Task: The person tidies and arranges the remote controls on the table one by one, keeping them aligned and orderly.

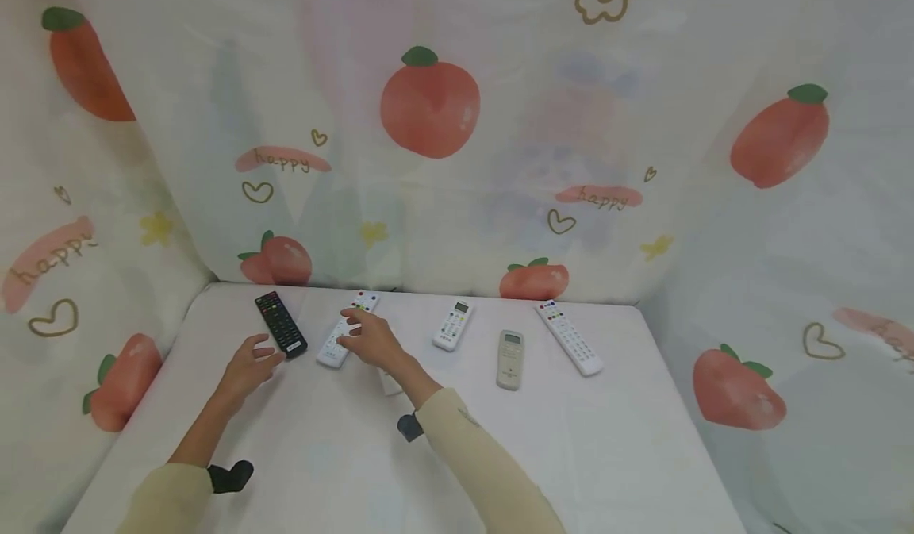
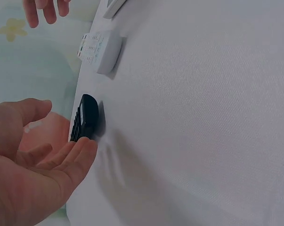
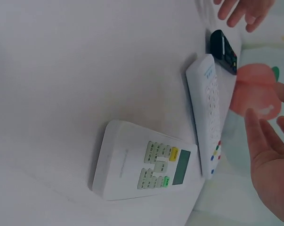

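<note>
My left hand (image 1: pixel 250 367) hovers just beside the lower end of a black remote control (image 1: pixel 282 324), its fingers loosely bent and holding nothing. Above a long white remote control (image 1: pixel 332 351) with coloured buttons is my right hand (image 1: pixel 373 339), thumb and fingers apart and nothing between them. It covers part of that remote in the head view. Under the right forearm lies another white remote control (image 3: pixel 142 162), with a small display and yellow and green buttons; mostly hidden in the head view, it shows whole in the right wrist view.
Farther right on the white-covered table (image 1: pixel 614 455) lie a short white remote (image 1: pixel 453 326), a beige remote (image 1: pixel 510 361) and a long white remote (image 1: pixel 569 339). A curtain (image 1: pixel 457 201) printed with fruit surrounds the back and sides.
</note>
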Demonstrator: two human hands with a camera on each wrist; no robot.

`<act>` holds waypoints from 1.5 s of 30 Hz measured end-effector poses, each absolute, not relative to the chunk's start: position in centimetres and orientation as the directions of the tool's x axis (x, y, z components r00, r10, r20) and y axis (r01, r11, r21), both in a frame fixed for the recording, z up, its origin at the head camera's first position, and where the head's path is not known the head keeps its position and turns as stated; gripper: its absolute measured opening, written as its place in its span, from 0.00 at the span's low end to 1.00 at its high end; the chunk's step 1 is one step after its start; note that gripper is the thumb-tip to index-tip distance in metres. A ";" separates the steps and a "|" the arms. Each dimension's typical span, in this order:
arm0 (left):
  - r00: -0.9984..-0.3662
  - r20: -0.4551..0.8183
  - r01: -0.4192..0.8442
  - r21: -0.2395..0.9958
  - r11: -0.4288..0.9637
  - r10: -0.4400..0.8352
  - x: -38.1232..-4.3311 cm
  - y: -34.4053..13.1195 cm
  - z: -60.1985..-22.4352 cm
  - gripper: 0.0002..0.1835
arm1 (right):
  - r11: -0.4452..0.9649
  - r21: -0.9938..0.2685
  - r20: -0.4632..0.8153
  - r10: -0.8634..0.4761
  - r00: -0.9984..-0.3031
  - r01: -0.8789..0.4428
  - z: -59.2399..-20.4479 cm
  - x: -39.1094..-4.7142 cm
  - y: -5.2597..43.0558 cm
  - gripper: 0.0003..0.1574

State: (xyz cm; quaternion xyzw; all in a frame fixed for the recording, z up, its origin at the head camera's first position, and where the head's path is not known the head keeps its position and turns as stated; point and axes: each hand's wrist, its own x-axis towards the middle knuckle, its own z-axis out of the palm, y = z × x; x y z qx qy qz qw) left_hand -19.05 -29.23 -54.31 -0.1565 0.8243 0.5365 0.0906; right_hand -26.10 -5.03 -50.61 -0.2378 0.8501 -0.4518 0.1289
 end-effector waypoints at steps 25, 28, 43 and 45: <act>-0.868 -0.424 -0.485 0.838 0.250 -0.260 -22.4 -29.9 -56.9 0.40 | 0.633 -0.694 -0.090 -0.549 -0.831 -0.343 -53.0 -26.3 -12.0 0.33; -0.865 -0.417 -0.487 0.831 0.269 -0.280 -22.9 -30.0 -57.1 0.40 | 0.644 -0.690 -0.113 -0.548 -0.829 -0.332 -53.2 -26.6 -12.3 0.35; -0.845 -0.399 -0.501 0.823 0.267 -0.357 -24.8 -29.4 -57.1 0.39 | 0.573 -0.727 -0.148 -0.669 -0.728 -0.379 -53.9 -27.0 -14.9 0.35; -0.842 -0.391 -0.503 0.819 0.277 -0.371 -24.7 -29.3 -56.9 0.38 | 0.569 -0.723 -0.140 -0.675 -0.724 -0.391 -54.0 -27.0 -15.2 0.33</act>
